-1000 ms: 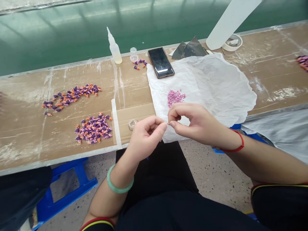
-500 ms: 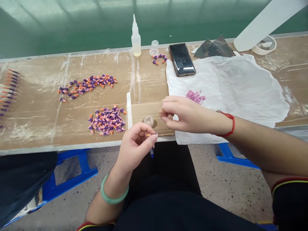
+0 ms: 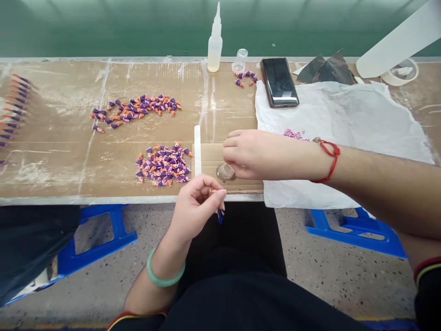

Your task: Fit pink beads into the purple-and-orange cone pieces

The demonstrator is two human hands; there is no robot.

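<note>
A seated person works at a worktop with both bare hands, seen from above. The left hand, wearing a pale green bangle, sits at 6 o'clock by the worktop's near edge. Its grip is narrow, pinching a small orange-and-purple piece between thumb and fingertips. A small blue piece shows just below the fingers, but its link to the pinched piece is hidden. The right hand, with a red string bracelet, reaches in from 3 o'clock, fingers curled over a clear round dish on a cardboard sheet. Whether that grip holds anything cannot be told. A white strip stands just left of the dish. Two heaps of purple-and-orange pieces lie at 9 to 11 o'clock, and a row of finished sticks lies at the far left. At 12 o'clock stand a glue bottle, a small glass and a phone. A white tissue holding tiny pink beads lies at 2 o'clock.
</note>
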